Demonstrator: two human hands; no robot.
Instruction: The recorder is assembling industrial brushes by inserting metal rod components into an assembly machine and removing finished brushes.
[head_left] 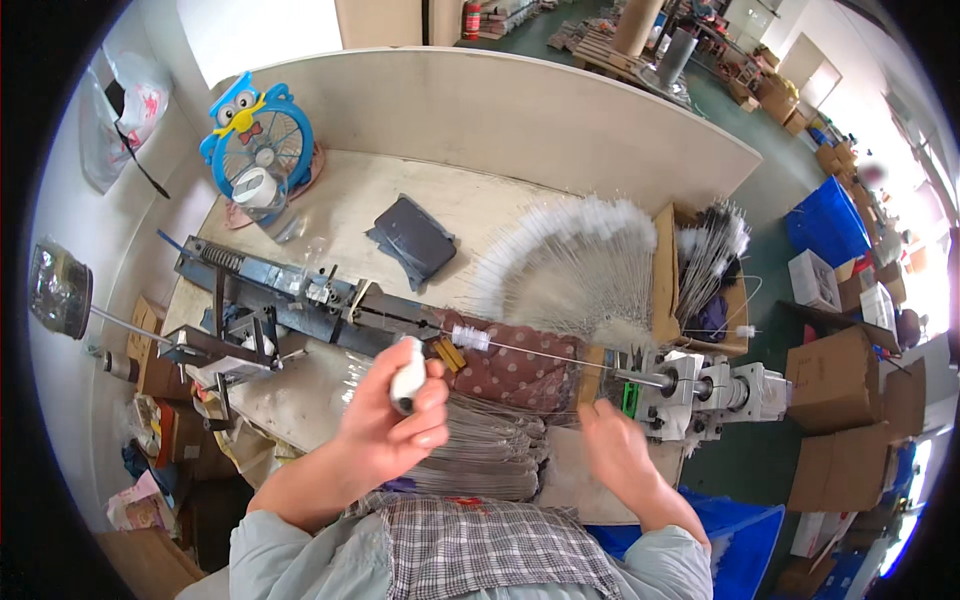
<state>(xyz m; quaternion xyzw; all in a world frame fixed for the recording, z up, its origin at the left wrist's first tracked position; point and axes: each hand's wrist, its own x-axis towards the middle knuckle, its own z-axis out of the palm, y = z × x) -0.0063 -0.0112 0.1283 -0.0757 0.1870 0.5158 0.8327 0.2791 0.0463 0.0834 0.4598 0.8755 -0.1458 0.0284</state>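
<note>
and here on the bench is the white-bristled brush (470, 338), lying at the upper left edge of the dotted cloth (525, 375), our landmark, its thin wire running right above the cloth toward the metal spindle (650, 379). the left hand (385, 415), just left of the cloth, is wrapped round a white piece (408, 378) with a dark end! over at the cloth's lower right, the right hand (615, 445) has its fingers drawn in near a green part (631, 396); whether they pinch anything, i cannot tell.

now the containers: up and right of the cloth, an open cardboard box (664, 285) is packed with white-tipped wires (712, 250) and something purple (712, 315). more wires (570, 265) fan out just above the cloth, and a grey bundle (490, 450) lies below it. farther right, a blue bin (828, 220), its contents hidden. and far to the cloth's upper left hangs a plastic bag (130, 115) with pinkish-red print, too blurred to read!
</note>
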